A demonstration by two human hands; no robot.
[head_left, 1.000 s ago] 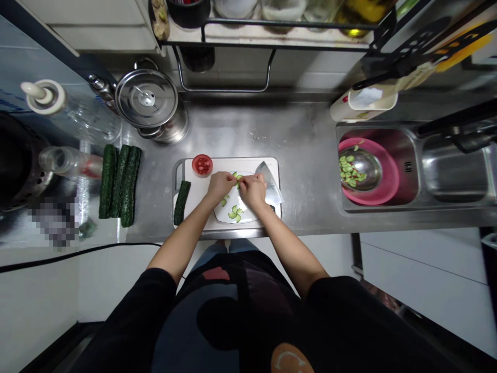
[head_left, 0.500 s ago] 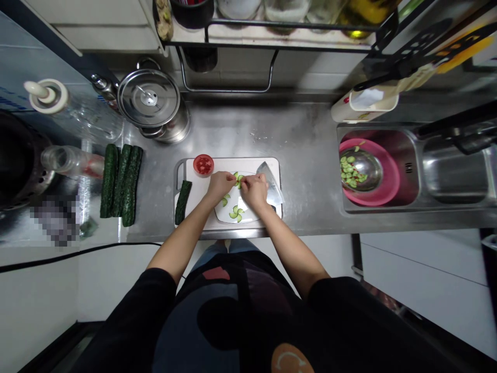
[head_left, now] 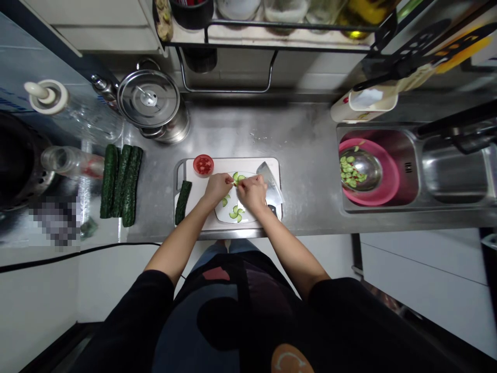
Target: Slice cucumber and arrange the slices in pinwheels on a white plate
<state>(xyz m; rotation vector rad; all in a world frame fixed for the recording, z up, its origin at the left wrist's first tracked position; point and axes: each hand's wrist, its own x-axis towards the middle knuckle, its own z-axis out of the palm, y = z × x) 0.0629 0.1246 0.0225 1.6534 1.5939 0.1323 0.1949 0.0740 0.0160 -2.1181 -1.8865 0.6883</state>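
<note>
My left hand (head_left: 219,188) and my right hand (head_left: 251,192) meet over a white plate (head_left: 252,217), fingertips pinched close together. A small green cucumber slice (head_left: 235,183) shows between them, partly hidden by the fingers. More thin cucumber slices (head_left: 236,213) lie curved in a cluster near the plate's front rim, with others at its left and back. The plate rests on a cutting board (head_left: 202,220). A cleaver (head_left: 273,185) lies at the board's right, beside my right hand. On the left stand a red dish (head_left: 203,165) of chopped red pieces and a cucumber length (head_left: 183,202).
Several whole cucumbers (head_left: 121,184) lie left of the board, near a glass jar (head_left: 70,160). A lidded steel pot (head_left: 149,101) stands behind them. In the sink at right, a pink basin (head_left: 390,178) holds a steel bowl (head_left: 368,168) with cucumber pieces. A rack (head_left: 291,44) overhangs the counter.
My left hand has shifted slightly left and down. My right hand has moved a little left, its fingertips lower toward the plate. Everything else lies as before.
</note>
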